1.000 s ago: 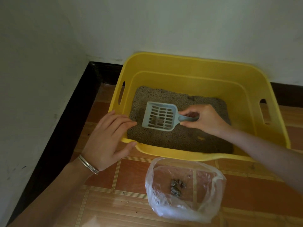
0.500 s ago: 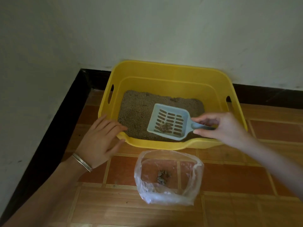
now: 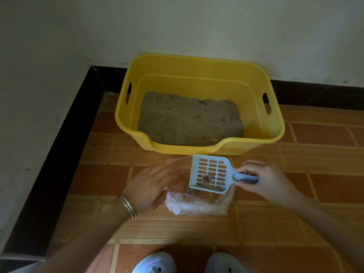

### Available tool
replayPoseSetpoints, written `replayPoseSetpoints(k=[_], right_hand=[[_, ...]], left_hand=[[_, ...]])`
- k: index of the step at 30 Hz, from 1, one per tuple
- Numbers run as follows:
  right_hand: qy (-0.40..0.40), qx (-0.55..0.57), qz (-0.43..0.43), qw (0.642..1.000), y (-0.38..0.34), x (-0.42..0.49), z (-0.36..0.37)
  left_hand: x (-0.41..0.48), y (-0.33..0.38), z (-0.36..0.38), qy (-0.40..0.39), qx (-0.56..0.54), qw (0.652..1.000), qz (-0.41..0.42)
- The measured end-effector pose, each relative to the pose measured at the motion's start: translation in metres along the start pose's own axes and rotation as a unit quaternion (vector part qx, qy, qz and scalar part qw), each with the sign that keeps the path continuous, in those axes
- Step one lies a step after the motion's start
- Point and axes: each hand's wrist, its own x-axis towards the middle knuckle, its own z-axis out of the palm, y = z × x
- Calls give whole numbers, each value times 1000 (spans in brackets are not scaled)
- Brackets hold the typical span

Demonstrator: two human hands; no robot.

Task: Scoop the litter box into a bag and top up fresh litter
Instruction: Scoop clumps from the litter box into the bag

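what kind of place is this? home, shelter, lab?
Most likely a home, in a floor corner indoors: a yellow litter box sits against a plain white wall with a dark skirting, on orange floor tiles. Nothing suggests a shelter or lab.

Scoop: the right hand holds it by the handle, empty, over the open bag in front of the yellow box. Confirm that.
Not empty. The head view shows a small dark clump lying on the scoop. The rest stands: the right hand grips its handle over the open bag in front of the yellow box.
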Motion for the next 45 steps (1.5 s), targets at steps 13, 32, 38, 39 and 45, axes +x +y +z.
replayPoseSetpoints(k=[13, 32, 38, 39, 45], right_hand=[[102, -344, -235, 903, 14, 5, 24], [146, -156, -144, 966, 13, -7, -31], [210, -13, -53, 976, 4, 17, -73], [209, -12, -27, 978, 6, 27, -76], [148, -35, 100, 983, 23, 94, -79]], left_hand=[[-11, -11, 36, -77, 51, 996, 15], [28, -11, -10, 9, 51, 998, 37], [59, -27, -46, 45, 72, 996, 21], [64, -31, -53, 53, 78, 995, 16], [94, -71, -85, 43, 111, 992, -40]])
